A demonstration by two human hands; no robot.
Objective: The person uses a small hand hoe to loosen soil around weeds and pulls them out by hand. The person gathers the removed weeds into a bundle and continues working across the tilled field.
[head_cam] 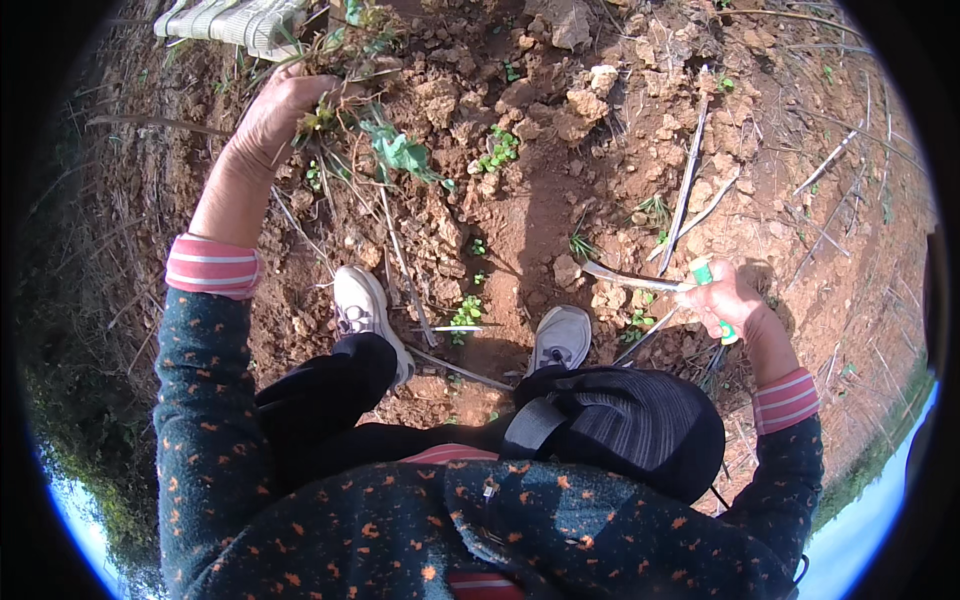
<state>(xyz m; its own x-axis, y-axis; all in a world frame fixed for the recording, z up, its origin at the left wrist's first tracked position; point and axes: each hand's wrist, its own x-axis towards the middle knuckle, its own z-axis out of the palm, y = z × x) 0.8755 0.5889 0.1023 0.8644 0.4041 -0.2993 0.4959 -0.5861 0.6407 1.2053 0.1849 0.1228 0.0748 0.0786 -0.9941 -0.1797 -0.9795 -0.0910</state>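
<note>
My left hand is closed around a clump of uprooted weeds, with roots and green leaves hanging out to the right. Just beyond that hand, at the upper left, is a pale woven basket or sack, cut off by the picture's edge. My right hand grips the green handle of what looks like a small sickle. Its narrow metal blade points left, low over the soil near a tuft of grass.
Cloddy reddish soil spreads all around, with small leafy seedlings in a row between my shoes. Dry stalks lie scattered on the right. Dark green bushes line the far left.
</note>
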